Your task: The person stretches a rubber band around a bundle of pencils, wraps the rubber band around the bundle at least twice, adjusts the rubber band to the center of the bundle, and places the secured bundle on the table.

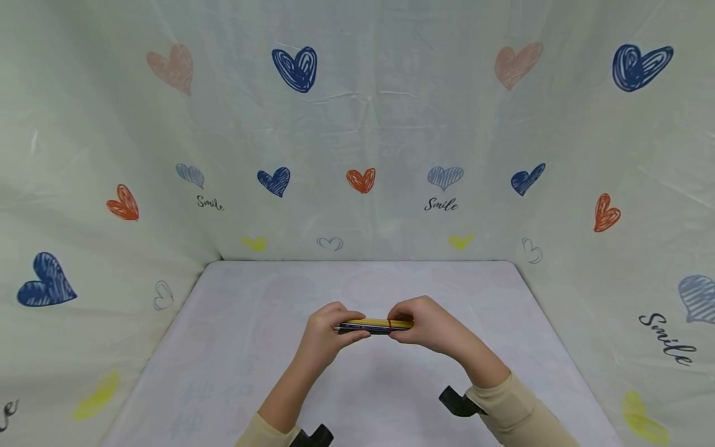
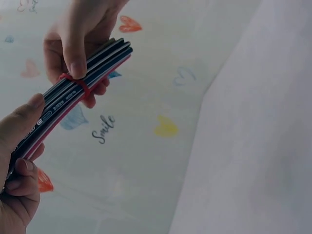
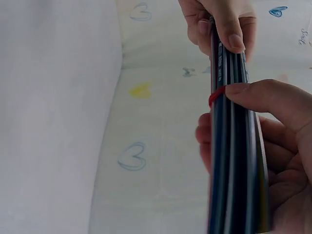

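Note:
Both hands hold a bundle of pencils level above the white table, one hand at each end. Dark blue, yellow and pinkish-red pencils show in it, lying side by side. A red rubber band goes round the bundle near the right hand. My left hand grips the left end between thumb and fingers. Around the right end, the right hand has its fingers on the far side and its thumb on the near side. In the right wrist view that thumb tip touches the band.
The white table spreads out beneath the hands. Pale sheeting printed with hearts and the word Smile rises behind it and on both sides. Dark wrist cameras sit by the beige sleeves.

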A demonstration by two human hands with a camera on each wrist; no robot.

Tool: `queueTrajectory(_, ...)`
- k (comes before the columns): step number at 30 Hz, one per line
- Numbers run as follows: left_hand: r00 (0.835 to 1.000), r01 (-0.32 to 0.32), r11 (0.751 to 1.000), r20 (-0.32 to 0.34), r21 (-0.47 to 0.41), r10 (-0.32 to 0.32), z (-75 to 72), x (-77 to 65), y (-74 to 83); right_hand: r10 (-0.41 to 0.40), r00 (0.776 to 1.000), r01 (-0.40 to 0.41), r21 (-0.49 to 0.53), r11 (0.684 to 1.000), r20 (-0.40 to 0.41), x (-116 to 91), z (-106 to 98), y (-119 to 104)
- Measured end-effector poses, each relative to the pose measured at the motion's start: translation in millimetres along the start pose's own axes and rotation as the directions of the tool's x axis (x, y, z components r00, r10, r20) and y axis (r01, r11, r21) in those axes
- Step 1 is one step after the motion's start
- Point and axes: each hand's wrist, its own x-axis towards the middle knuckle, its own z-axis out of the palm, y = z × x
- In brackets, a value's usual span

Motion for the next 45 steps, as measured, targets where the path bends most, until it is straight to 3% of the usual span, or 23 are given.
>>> queueTrajectory(5,0.999,0.004,0.999,-0.051,-0.051,-0.007,3.6,0.0,-0.5,-0.074,0.995,0.072,-0.034,0.997,-0.071,-1,3,1)
queueTrajectory(12,0.998,-0.004,0.998,-0.055,-0.059,0.0,9.6,0.8,3.5,-0.162,0.978,0.145,-0.127,0.981,-0.134,-1,11,3)
queueTrajectory(22,0.999,0.039,0.998,-0.011,-0.041,-0.039,11.2,-4.2,2.1,-0.102,0.991,0.088,-0.151,0.985,-0.087,-3,17,3)
queueTrajectory(30,0.999,0.023,0.999,-0.04,-0.034,-0.024,9.6,-5.8,-3.4,-0.035,0.999,0.029,-0.147,0.989,-0.041,-4,16,3)
queueTrajectory(37,0.999,-0.003,0.999,-0.035,-0.039,0.001,9.9,-4.5,-3.1,-0.086,0.994,0.07,-0.22,0.973,-0.061,-2,19,1)
queueTrajectory(45,0.999,0.001,0.999,-0.035,-0.047,-0.002,11.2,-3.7,0.5,-0.203,0.977,0.179,-0.255,0.95,-0.07,-1,19,4)
